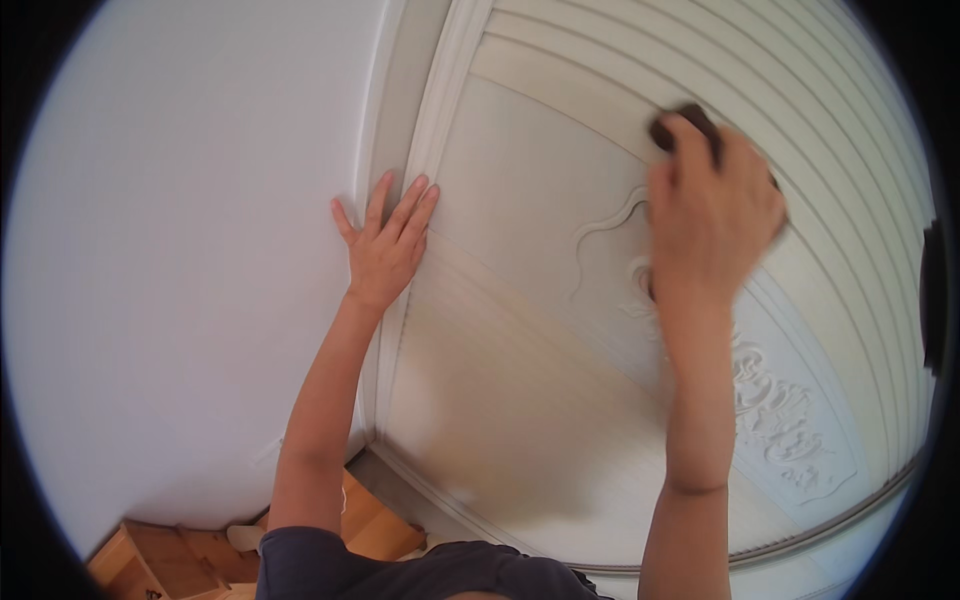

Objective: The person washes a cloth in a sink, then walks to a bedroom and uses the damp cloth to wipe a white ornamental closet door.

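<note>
My right hand (709,217) grips a dark brown or black object (697,124), perhaps a cloth or sponge, blurred and mostly covered by my fingers. It is at the upper part of a cream door panel (525,150), beside its grooved slats (795,97). Spread fingers of my left hand (386,255) rest against the pale door frame (439,112), at the corner with the wall, and hold nothing. Below my right hand, a raised scroll carving (780,405) decorates the panel; my right forearm hides part of it.
A plain white wall (202,225) rises on the left. Brown wooden furniture (165,555) stands low at the bottom left. A dark narrow fitting (932,300) sits at the far right rim. A bottom rail (810,536) runs below the panel.
</note>
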Tool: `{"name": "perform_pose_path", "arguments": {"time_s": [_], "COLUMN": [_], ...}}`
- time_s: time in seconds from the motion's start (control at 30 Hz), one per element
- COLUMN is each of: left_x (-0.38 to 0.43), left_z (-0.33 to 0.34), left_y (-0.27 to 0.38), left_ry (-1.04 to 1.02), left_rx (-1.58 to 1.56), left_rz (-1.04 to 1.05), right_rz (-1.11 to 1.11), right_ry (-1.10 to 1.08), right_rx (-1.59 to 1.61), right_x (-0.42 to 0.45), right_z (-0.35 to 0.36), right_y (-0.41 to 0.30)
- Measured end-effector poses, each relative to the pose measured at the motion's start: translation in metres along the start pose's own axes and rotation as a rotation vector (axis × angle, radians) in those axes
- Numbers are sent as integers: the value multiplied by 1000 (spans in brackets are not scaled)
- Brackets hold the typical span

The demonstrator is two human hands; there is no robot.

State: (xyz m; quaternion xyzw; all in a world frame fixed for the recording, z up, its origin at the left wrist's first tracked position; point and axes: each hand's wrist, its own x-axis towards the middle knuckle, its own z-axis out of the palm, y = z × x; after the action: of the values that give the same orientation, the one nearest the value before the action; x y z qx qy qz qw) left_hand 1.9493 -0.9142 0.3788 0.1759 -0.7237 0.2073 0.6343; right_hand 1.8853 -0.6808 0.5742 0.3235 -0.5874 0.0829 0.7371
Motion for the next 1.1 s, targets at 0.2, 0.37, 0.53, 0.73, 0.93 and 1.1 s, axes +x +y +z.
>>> {"name": "perform_pose_path", "arguments": {"time_s": [0.2,0.37,0.53,0.73,0.93,1.1], "left_x": [-2,1,-3,-3,-2,1], "left_z": [1,1,5,2,2,0], "left_y": [1,0,1,-5,-4,1], "left_ry": [-19,10,11,-28,-19,-13], "left_rx": [-5,-11,-15,45,36,50], "left_rz": [-7,-7,2,0,17,11], "right_rz": [141,13,-60,-262,-169,12], "right_ry": [-64,94,83,31,-3,-107], "right_rx": [-200,-39,297,305,441,111], "right_x": [-30,0,26,23,-11,-50], "right_z": [-50,7,73,87,27,-68], "right_y": [53,-15,-95,-119,-16,98]}}
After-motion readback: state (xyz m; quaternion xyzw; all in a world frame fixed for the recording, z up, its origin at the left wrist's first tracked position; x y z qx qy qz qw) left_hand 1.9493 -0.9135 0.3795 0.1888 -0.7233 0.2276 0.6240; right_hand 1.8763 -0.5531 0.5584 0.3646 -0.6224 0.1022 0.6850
